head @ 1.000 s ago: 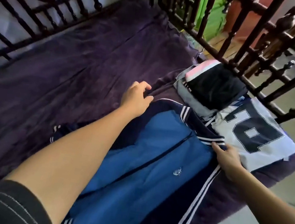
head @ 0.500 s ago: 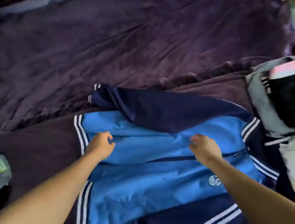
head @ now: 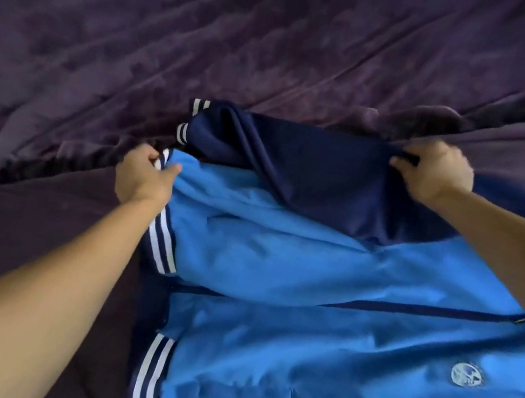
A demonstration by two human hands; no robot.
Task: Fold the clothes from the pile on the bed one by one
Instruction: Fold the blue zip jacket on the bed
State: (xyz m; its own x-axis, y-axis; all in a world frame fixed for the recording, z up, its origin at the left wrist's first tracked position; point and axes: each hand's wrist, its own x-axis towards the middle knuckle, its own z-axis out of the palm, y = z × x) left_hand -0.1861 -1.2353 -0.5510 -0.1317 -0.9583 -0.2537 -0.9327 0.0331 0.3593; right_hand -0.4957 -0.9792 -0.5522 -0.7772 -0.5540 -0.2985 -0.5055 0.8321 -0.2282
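Jacket point(head: 322, 313): light blue, navy sleeves, white stripes, zipped; front up on bed point(head: 212, 34).
Sleeve point(head: 295, 159): navy, laid across the front.

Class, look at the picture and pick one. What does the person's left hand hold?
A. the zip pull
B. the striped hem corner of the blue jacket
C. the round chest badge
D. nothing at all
B: the left hand pinches the white-striped hem at a corner of the blue jacket, while the zip pull and the round badge lie untouched farther right.
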